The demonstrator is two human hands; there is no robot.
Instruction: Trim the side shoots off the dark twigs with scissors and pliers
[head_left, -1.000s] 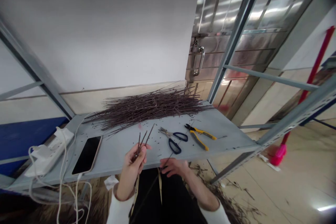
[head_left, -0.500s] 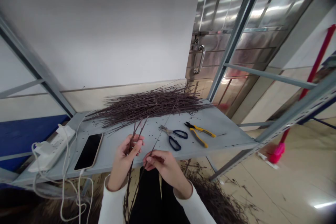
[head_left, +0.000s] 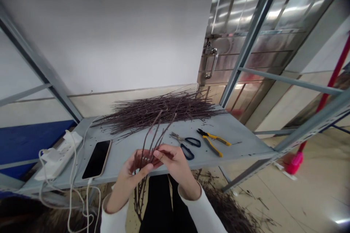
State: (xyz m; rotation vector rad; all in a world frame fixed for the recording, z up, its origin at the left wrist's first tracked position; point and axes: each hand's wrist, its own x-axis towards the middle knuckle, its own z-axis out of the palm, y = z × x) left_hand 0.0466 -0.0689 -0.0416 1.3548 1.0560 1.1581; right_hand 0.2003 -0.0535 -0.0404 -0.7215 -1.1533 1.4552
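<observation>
My left hand point(head_left: 128, 178) and right hand point(head_left: 175, 164) close around a sheaf of thin dark-brown twigs point(head_left: 153, 140), held over a grey steel shelf point(head_left: 240, 142), beside blue-handled scissors point(head_left: 188, 145), a long heap of loose twigs point(head_left: 161, 111) beyond.

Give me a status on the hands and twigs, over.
Left hand and right hand together, holding a bunch of thin dark twigs. Twig pile behind. Scissors and pliers off to the right.
</observation>
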